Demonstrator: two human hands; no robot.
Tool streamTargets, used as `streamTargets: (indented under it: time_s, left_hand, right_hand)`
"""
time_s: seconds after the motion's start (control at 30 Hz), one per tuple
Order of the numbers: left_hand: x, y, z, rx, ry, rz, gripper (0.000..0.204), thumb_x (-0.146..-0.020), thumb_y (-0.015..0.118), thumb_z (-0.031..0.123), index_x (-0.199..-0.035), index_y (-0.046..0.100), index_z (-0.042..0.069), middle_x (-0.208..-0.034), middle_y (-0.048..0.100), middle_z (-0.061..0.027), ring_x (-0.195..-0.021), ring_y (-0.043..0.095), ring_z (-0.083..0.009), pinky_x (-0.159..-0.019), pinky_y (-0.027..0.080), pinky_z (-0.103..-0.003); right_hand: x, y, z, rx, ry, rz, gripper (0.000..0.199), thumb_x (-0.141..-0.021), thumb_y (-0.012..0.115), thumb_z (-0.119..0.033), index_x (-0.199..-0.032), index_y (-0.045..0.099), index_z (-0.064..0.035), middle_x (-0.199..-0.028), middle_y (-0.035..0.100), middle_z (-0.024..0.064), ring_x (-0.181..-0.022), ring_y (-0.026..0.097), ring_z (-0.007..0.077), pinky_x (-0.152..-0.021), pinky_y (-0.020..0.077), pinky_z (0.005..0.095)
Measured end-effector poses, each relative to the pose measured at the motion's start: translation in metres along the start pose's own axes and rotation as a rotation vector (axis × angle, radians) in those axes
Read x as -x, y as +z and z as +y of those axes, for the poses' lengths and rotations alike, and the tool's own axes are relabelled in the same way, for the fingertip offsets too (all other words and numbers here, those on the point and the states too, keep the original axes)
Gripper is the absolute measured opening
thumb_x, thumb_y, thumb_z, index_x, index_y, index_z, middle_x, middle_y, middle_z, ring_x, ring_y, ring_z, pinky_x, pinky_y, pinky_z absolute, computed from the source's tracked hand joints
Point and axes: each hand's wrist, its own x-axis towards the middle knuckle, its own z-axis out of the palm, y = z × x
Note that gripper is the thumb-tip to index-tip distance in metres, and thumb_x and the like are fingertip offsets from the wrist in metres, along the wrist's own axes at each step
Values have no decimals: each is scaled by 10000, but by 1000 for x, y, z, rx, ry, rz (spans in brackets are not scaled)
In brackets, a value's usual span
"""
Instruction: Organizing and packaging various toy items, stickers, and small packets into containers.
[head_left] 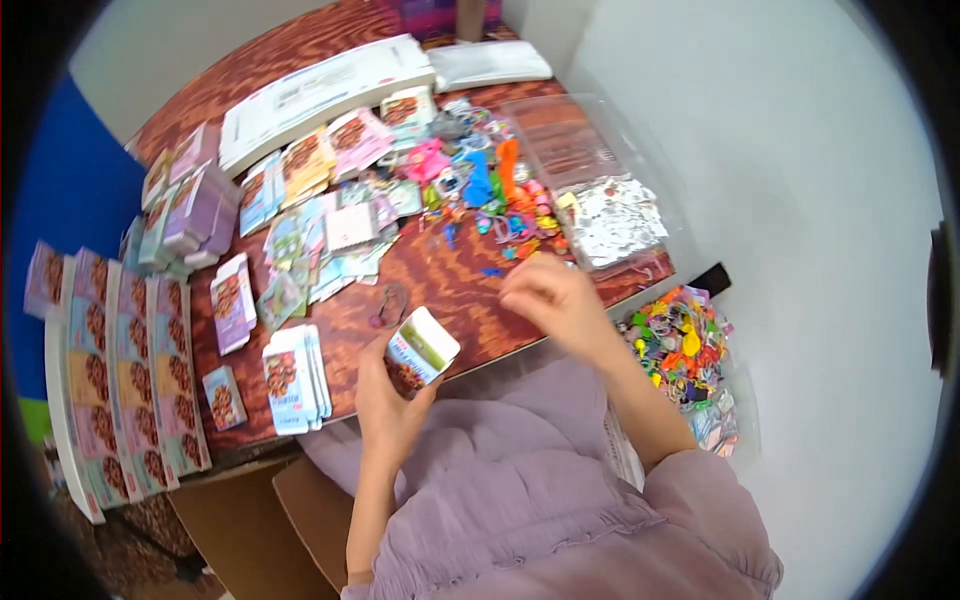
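Note:
My left hand [384, 396] grips a small blue-and-white carton [408, 362] with a picture on its front. The carton's top is open, and green shows inside. My right hand [556, 303] hovers over the table's front edge, right of the carton, with its fingers curled together. Whatever they may hold is hidden. Beyond it lies a heap of small colourful plastic trinkets [478, 185]. A dark looped band [390, 305] rests on the wood just behind the carton. Left of my left hand is a stack of flat blue cartons [290, 385].
Small packets and cards [330, 245] cover the table's middle. Filled cartons [195, 215] stand piled at left, beside a tiered display box [125, 375]. A clear tray [610, 225] holds silvery packets. More trinkets fill a bin [685, 345] below at right. A long white box [325, 95] lies behind.

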Motion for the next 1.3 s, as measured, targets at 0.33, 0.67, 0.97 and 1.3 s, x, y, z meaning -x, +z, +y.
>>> streamTargets:
  time_s: [0.33,0.67,0.97,1.3]
  left_hand:
    - [-10,7,9,-42,50,-65,734,-681,856,96,-1296,471,-20,-1159,574,-164,-1042,596,-290,-887,486,-372]
    - [-10,7,4,-43,48,-82,722,-696,846,68,-1306,471,-26,-1184,564,-144,-1052,586,-244,-908,481,-349]
    - [-8,5,2,22,11,-42,726,-676,858,121,-1288,489,-4,-1177,575,-182,-1067,590,-346,-898,475,-410]
    - [-4,3,-2,73,-33,-48,719,-681,855,111,-1289,489,-2,-1195,568,-177,-1088,581,-335,-918,466,-399]
  right_hand:
    - [-9,-93,106,733,276,238,174,-742,728,-146,-763,604,-26,-786,608,100,-811,611,284,-718,480,391]
    - [-5,-96,120,693,153,286,168,-742,713,-91,-734,559,-26,-763,555,82,-712,573,211,-652,448,344]
    - [-18,-109,115,213,383,209,186,-759,714,-92,-927,682,-19,-627,543,47,-599,531,136,-577,421,320]
    - [-21,-94,116,445,291,259,141,-749,739,-85,-797,619,-28,-706,575,83,-642,573,223,-618,441,353]
